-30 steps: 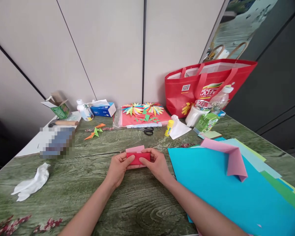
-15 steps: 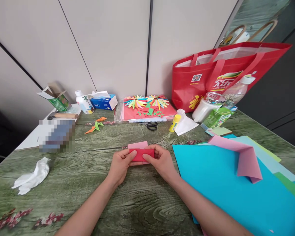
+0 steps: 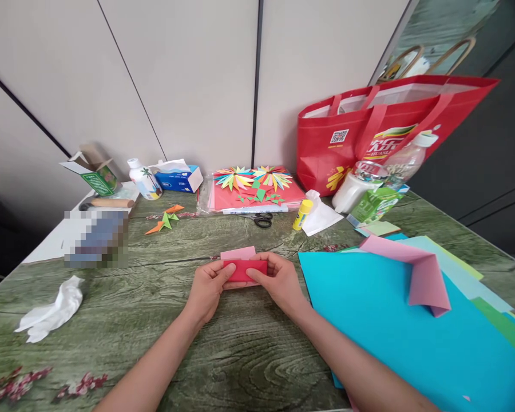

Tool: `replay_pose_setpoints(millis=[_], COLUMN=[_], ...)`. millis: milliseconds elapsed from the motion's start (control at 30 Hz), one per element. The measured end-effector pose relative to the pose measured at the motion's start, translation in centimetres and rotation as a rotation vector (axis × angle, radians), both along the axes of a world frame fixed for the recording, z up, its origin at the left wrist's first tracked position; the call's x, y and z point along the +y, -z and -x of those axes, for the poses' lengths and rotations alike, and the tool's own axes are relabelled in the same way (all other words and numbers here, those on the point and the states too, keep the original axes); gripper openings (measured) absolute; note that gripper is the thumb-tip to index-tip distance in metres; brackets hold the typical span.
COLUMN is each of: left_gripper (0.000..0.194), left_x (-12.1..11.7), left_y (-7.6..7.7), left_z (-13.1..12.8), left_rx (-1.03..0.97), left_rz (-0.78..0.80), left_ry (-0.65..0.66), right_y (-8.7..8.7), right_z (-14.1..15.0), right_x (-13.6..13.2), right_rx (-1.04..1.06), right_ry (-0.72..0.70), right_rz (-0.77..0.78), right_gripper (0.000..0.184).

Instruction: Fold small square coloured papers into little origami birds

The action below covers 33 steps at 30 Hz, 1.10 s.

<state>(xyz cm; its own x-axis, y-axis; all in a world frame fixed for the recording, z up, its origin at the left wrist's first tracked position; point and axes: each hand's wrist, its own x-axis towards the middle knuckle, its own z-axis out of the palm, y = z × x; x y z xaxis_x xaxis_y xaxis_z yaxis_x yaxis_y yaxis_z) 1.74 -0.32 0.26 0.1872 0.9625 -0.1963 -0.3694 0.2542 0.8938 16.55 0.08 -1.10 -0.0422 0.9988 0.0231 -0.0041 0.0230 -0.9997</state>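
Both my hands hold a small folded red paper (image 3: 244,269) just above the green wood-grain table (image 3: 154,320). My left hand (image 3: 208,290) pinches its left end, thumb on top. My right hand (image 3: 278,280) pinches the right end in the same way. A pale pink sheet (image 3: 238,253) sticks out from behind the red piece. Both hands are closed on the paper.
A stack of coloured sheets lies at the right, a large blue one (image 3: 395,326) on top with a folded pink sheet (image 3: 420,274). Behind are a red shopping bag (image 3: 369,137), glue stick (image 3: 301,215), scissors (image 3: 261,220), paper stars (image 3: 253,178), tissue box (image 3: 178,177). A crumpled tissue (image 3: 51,312) lies left.
My hands and the red paper stay almost where they were; only the camera view has shifted slightly.
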Motion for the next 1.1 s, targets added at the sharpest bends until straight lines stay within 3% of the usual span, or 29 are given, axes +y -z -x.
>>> replay_pose_setpoints(millis=[1100], left_gripper=[0.027], left_x=[0.29], left_y=[0.36], left_z=[0.19], left_rx=[-0.030], left_rz=[0.034], left_ry=[-0.074], right_y=[0.63], right_z=[-0.04], right_x=[0.63], right_rx=[0.278], right_ry=[0.043], right_rz=[0.081], right_gripper=[0.014])
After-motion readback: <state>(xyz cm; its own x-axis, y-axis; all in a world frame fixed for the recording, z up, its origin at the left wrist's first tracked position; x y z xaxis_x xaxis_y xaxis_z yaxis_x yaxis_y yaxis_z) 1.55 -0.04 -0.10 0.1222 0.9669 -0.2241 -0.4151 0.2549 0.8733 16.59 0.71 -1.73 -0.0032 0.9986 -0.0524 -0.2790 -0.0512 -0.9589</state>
